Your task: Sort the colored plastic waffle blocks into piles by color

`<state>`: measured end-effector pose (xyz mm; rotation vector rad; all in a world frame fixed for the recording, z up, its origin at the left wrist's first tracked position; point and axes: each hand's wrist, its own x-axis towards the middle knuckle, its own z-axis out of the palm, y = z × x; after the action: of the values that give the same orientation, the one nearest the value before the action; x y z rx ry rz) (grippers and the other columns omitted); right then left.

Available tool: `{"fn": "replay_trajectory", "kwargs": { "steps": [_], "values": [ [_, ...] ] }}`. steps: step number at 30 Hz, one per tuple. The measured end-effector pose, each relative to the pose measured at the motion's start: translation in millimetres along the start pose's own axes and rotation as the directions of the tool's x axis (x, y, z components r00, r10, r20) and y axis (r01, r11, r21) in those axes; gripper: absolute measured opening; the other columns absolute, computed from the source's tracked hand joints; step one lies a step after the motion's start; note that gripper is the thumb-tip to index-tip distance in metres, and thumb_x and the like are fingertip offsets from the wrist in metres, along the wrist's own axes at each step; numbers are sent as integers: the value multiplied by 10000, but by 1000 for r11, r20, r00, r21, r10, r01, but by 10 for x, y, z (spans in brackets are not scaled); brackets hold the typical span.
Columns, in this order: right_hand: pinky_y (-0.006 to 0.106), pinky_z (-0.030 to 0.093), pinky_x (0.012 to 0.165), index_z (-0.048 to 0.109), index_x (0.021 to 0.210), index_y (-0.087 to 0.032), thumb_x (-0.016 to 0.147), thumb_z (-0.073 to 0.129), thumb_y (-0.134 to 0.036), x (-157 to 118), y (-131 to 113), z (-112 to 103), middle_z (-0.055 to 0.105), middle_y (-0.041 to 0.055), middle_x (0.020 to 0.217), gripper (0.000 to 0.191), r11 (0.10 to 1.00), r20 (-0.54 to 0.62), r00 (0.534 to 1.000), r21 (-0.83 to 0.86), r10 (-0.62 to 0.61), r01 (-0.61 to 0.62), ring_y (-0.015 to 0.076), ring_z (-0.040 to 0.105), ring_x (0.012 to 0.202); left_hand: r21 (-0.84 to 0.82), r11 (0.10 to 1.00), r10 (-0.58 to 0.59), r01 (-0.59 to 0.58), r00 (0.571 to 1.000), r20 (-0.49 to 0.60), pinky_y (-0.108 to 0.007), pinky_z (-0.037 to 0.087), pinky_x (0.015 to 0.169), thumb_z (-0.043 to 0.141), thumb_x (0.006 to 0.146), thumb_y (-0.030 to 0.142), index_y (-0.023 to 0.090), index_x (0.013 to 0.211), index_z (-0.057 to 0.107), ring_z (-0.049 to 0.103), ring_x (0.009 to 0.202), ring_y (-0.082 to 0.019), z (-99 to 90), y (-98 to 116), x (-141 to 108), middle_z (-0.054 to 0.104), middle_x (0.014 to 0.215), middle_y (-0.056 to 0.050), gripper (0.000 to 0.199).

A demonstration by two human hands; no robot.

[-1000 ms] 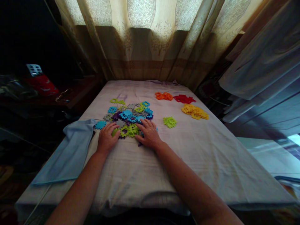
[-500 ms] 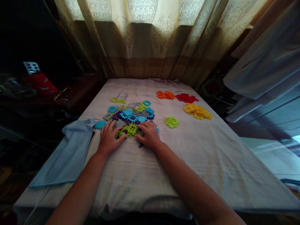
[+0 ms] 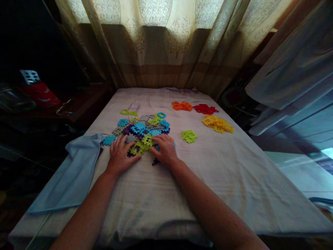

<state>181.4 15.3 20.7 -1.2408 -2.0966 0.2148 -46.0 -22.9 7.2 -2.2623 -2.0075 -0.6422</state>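
Observation:
A mixed pile of toothed plastic building tiles (image 3: 139,127) in blue, purple, grey and lime green lies in front of me. At its near right side, my right hand (image 3: 165,148) pinches a lime green tile with a window-like cross (image 3: 147,140) between thumb and fingers. My left hand (image 3: 121,154) rests at the pile's near left edge, fingers spread and touching tiles. Another lime green tile with a round opening (image 3: 136,148) lies between the hands. Below my right palm, a dark purple tile (image 3: 155,161) is partly hidden.
Sorted tiles lie to the right: orange (image 3: 182,105), red (image 3: 205,109), yellow (image 3: 218,124) and lime green (image 3: 189,136). A light blue cloth (image 3: 79,170) hangs over the left edge of the covered table (image 3: 208,163). Behind it is a curtain (image 3: 156,52).
The windowed lime green tile has shifted slightly up and right, now at my right fingertips. The round-holed lime green tile beneath it shows more. The view has moved a little.

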Motion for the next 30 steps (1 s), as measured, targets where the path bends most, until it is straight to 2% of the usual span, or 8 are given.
{"fn": "replay_trajectory", "kwargs": {
  "steps": [5,9,12,15,17,21,25,30],
  "values": [
    [411,371,998,700,1081,-208,831,648,-329,33,504,-256,694,104,1164,283,969,-214,957,-106,196,-222,264,576,1117,-15,1000,22,-23,999,-26,-603,183,1182,667,775,530,228,1220,661,291,1460,-378,-16,-13,0,454,1512,-145,538],
    [452,372,955,705,1047,-184,831,625,-329,-33,879,-413,702,128,1114,272,877,-253,896,-230,365,-422,288,571,1078,-36,998,40,-42,997,-62,-588,199,1183,652,786,544,239,1220,649,321,1449,-363,-6,-22,5,482,1494,-130,531],
    [481,351,968,714,1039,-184,818,629,-340,-72,968,-432,686,136,1141,284,841,-282,874,-270,396,-468,301,544,1112,-42,998,53,-57,996,-77,-582,212,1180,648,791,555,238,1217,644,341,1440,-358,-6,-25,7,500,1479,-128,531],
    [487,339,995,726,1031,-189,810,628,-327,-58,891,-426,665,139,1201,279,862,-319,878,-251,356,-440,305,526,1164,-53,996,73,-78,993,-93,-583,228,1172,649,795,560,231,1227,635,362,1427,-361,-13,-20,6,510,1469,-136,543],
    [454,361,990,737,1000,-191,828,605,-306,-36,754,-417,690,130,1154,245,908,-302,905,-200,300,-368,286,557,1131,-65,992,102,-109,989,-108,-579,231,1172,645,800,564,236,1243,623,375,1421,-356,-18,-2,5,520,1461,-131,552],
    [320,452,852,751,935,-232,894,545,-323,-18,338,-348,753,58,951,229,979,-73,977,3,202,-202,203,651,895,-90,974,196,-210,971,-137,-570,227,1176,640,807,581,243,1286,591,384,1417,-341,-21,89,-2,541,1443,-123,588],
    [246,441,656,761,906,-269,889,575,-421,-50,-3,-227,751,-5,808,241,957,199,957,160,209,-242,151,653,711,-98,956,263,-277,955,-133,-582,228,1171,645,810,575,239,1318,570,389,1413,-341,-16,186,-8,541,1443,-133,614],
    [209,397,568,752,890,-232,830,653,-415,-97,-93,-64,684,-30,650,217,917,263,947,302,183,-261,112,579,589,-101,945,298,-312,945,-133,-580,236,1171,640,817,576,244,1340,555,411,1399,-340,-6,240,0,550,1434,-130,625]
  ]
}}
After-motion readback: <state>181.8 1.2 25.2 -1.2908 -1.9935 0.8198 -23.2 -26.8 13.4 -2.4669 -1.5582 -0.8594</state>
